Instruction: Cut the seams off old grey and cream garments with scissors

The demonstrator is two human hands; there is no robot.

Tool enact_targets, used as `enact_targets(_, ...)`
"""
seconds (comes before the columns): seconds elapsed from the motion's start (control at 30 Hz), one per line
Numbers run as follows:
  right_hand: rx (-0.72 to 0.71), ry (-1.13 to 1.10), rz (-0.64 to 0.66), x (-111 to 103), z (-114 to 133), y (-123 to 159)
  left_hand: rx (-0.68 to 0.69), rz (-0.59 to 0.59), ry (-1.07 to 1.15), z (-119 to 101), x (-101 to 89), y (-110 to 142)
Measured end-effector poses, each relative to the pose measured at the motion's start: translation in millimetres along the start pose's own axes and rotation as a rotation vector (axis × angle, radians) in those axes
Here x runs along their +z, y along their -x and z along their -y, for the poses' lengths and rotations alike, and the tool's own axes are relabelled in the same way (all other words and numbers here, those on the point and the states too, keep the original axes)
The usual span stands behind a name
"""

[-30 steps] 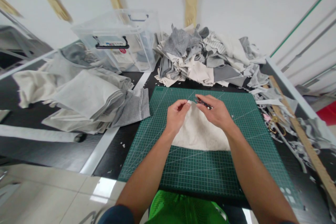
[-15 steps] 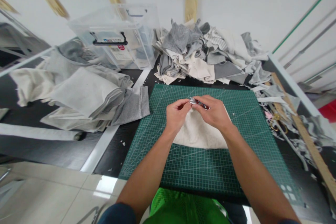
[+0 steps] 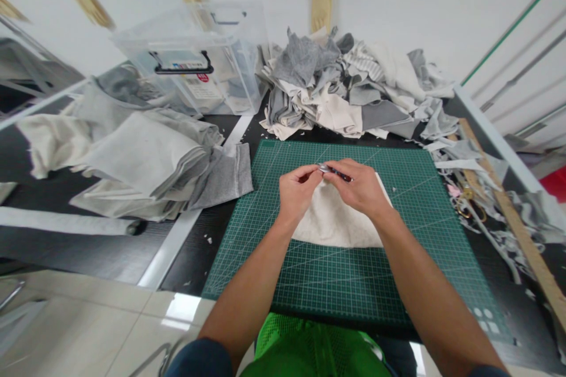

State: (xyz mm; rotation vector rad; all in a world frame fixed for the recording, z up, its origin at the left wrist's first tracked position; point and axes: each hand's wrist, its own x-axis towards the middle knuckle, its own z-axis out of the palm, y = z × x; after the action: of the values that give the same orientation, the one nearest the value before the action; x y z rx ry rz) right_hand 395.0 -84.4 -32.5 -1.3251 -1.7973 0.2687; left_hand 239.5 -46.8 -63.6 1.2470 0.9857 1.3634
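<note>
A cream-coloured cloth piece (image 3: 338, 225) lies on the green cutting mat (image 3: 336, 288), its upper part gathered up between my hands. My left hand (image 3: 297, 193) is closed, thumb and fingers pinching the top of the cloth. In my right hand (image 3: 359, 187), closed as well, is a small tool (image 3: 325, 168) with a shiny metal end and a dark body; it looks like thread snips, though the fingers cover much of it. The metal end sits at the left fingertips, against or very near the cloth's raised edge.
Folded grey and cream fabric (image 3: 145, 156) is stacked at left, beside a clear plastic box (image 3: 234, 70). A heap of scraps (image 3: 318, 88) lies behind the mat. At right are gold-handled scissors (image 3: 471, 207), fabric strips and a long wooden strip (image 3: 522, 230).
My hands stay at nearly the same spot, with the cloth still gathered between them. The tool's metal end has turned slightly. The whole view has shifted a little.
</note>
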Motion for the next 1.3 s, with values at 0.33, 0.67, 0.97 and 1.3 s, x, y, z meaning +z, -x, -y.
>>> enact_targets(0.33,0.007,-0.061,-0.002,5.0,-6.5,2.6,-0.012,-0.003,-0.004,1.5,-0.5,-0.1)
enact_targets(0.67,0.032,-0.104,0.012,7.2,-9.5,2.9,-0.016,-0.005,-0.017,0.5,-0.3,-0.1)
enact_targets(0.97,0.058,-0.121,0.012,7.8,-8.2,2.6,-0.019,-0.012,-0.028,4.5,-0.4,-0.3)
enact_targets(1.3,0.128,-0.146,-0.041,5.8,-13.3,3.3,-0.024,-0.015,-0.023,5.1,0.9,0.5)
